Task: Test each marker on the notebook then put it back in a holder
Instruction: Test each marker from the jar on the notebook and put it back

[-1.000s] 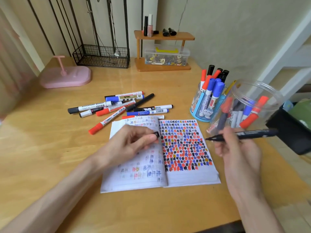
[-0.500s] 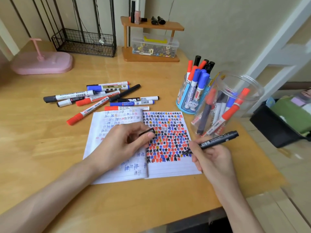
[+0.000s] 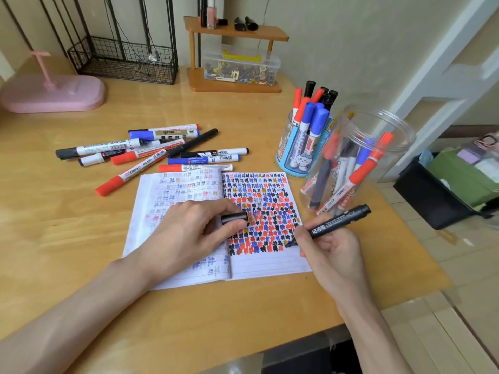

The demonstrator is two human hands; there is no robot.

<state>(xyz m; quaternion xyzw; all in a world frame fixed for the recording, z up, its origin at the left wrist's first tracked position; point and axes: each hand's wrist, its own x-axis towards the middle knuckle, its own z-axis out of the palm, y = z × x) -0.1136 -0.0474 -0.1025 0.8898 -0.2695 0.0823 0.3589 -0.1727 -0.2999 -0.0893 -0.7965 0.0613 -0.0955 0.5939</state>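
An open notebook lies on the wooden table, its right page crowded with black, blue and red marks. My right hand grips an uncapped black permanent marker, its tip down on the right page near the lowest row of marks. My left hand rests on the left page and pinches the black cap. A blue holder and a clear plastic jar, both with several markers in them, stand to the right of the notebook.
Several loose markers lie in a heap beyond the notebook. At the back stand a pink stand, a wire basket and a small wooden shelf over a clear box. A black bin sits beyond the table's right edge.
My right hand brought the black marker down from near the jar to the right page. My left hand stayed on the notebook, holding the cap.
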